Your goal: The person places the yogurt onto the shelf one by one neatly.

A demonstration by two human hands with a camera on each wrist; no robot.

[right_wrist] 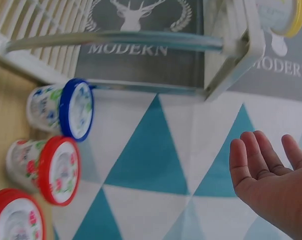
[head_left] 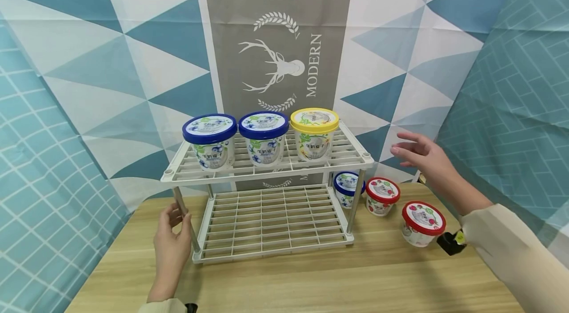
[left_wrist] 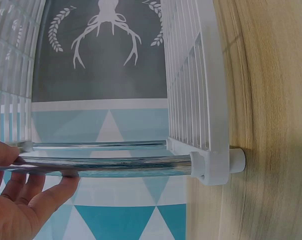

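My left hand point(head_left: 172, 244) holds the front left metal post point(left_wrist: 111, 164) of a white two-tier shelf rack point(head_left: 271, 254), thumb on one side and fingers on the other. On the top tier stand two tubs with blue lids, the left tub point(head_left: 210, 142) and the middle tub point(head_left: 264, 137), beside a yellow-lidded tub point(head_left: 314, 134). My right hand point(head_left: 422, 155) is in the air right of the rack, holding nothing, its fingers loosely bent. Below it on the table are a blue-lidded tub point(right_wrist: 61, 109) and two red-lidded tubs, one nearer the rack point(head_left: 382, 197) and one further right point(head_left: 423, 223).
The rack stands on a wooden table point(head_left: 302, 288), and its lower tier shows bare slats. Behind hangs a patterned cloth point(head_left: 169, 41) with a deer print. The blue-lidded tub on the table sits close behind the rack's front right post point(head_left: 355, 202).
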